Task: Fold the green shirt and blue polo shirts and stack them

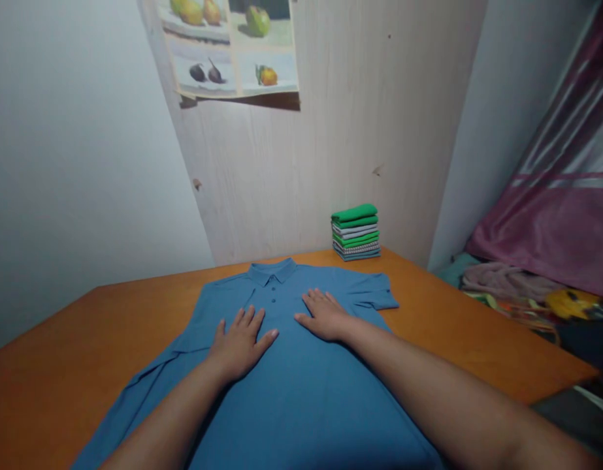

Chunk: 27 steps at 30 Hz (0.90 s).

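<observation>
A blue polo shirt (291,398) lies front side up on the orange-brown table (51,333), its collar toward the wall. One short sleeve sticks out to the right; along the left side the cloth is folded over, and no sleeve sticks out there. My left hand (240,346) rests flat on the left chest of the shirt with fingers spread. On the right chest, my right hand (325,315) lies palm down, fingers stretched out. Neither hand grips the cloth. The buttons show between the hands, just below the collar. My forearms cover parts of the lower shirt.
A stack of folded clothes (356,233), green, grey and blue, stands at the table's back right corner. A fruit poster (235,49) hangs on the wall behind. Beyond the right table edge are a pink curtain (551,235) and piled cloth items (507,277).
</observation>
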Motion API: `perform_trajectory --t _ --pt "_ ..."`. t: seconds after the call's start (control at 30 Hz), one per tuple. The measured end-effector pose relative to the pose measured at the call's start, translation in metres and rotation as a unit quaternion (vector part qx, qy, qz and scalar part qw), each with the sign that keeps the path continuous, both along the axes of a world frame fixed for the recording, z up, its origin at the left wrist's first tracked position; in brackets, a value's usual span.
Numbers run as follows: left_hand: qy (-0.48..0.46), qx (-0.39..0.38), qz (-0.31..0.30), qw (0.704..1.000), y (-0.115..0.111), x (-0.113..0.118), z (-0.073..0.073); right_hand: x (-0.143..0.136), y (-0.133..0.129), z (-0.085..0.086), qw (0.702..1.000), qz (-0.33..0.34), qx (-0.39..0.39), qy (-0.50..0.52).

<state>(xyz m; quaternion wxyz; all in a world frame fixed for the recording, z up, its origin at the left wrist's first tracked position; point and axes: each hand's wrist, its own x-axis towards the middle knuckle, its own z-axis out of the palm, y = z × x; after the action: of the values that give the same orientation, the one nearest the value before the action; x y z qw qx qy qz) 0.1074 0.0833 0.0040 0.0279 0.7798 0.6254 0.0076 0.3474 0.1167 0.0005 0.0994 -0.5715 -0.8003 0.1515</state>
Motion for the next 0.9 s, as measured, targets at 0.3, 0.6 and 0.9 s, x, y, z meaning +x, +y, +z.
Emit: perform_trajectory --t 0.3,0.6,0.9 --pt "0.010 0.020 -0.004 1.000 0.004 0.000 -0.004 0.013 0.012 0.002 0.948 -0.099 0.005 0.302" --pt "0.002 0.022 -0.008 1.000 0.008 0.000 -0.009 0.051 0.022 0.035 0.881 -0.223 -0.024 0.418" --pt "-0.007 0.028 -0.011 1.000 0.011 0.001 -0.010 0.167 0.025 0.062 0.842 -0.439 0.018 0.313"
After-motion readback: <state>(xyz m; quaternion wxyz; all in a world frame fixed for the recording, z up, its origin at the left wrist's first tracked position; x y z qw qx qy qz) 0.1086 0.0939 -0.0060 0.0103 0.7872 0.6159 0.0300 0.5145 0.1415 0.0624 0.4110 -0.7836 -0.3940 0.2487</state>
